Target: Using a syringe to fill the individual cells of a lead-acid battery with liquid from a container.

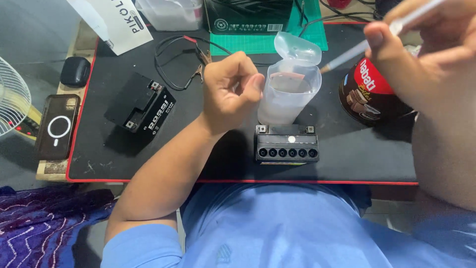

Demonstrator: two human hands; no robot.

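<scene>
Blue shirt (pixel 277 228) fills the bottom, closest to the lens. Black red-edged mat (pixel 347 159) covers the tabletop; phone (pixel 56 127) and fan (pixel 12 97) sit far left, then a spare black battery (pixel 141 106). Left hand (pixel 230 92) is curled narrow, touching the translucent cup (pixel 287 97) of clear liquid standing behind the open-celled battery (pixel 286 144). Right hand (pixel 421 44), partly cut off, pinches a thin dropper tube (pixel 357 49) over a brown jar (pixel 369 94).

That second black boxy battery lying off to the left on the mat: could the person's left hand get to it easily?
Probably yes. The left hand rests against the translucent plastic container, and only bare black mat lies between it and the black boxy battery.
</scene>
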